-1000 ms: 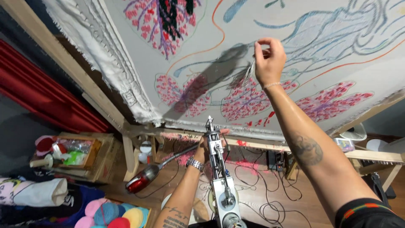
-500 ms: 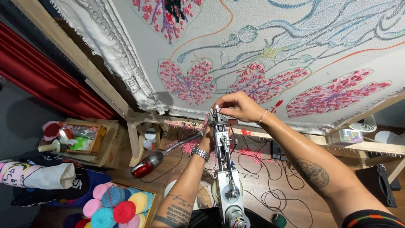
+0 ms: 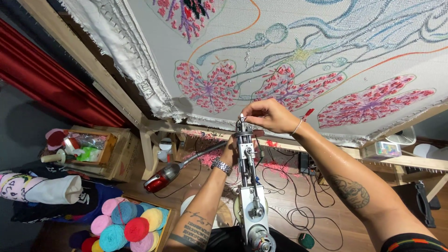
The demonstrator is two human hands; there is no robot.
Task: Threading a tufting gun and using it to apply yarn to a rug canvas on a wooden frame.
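Observation:
A metal tufting gun (image 3: pixel 250 186) points up from my lap toward a stretched white cloth (image 3: pixel 298 56) drawn with pink flowers and blue lines. My right hand (image 3: pixel 267 115) is at the gun's tip, its fingers pinched together around the needle end, likely on a fine thread. My left hand (image 3: pixel 230 149) sits behind the gun's upper body and is mostly hidden by it; it seems to grip the gun. A silver watch shows on that wrist.
The cloth hangs on a wooden frame (image 3: pixel 116 93). Below lie a red hand vacuum (image 3: pixel 160 179), a box of coloured yarn balls (image 3: pixel 126 224), a wooden crate (image 3: pixel 100 151), tangled black cables (image 3: pixel 298 210), red curtain (image 3: pixel 42 79) at left and a small white fan (image 3: pixel 402 136).
My right hand came down from the cloth to the gun's tip and has stayed there. The view tilted slightly, showing more of the cloth.

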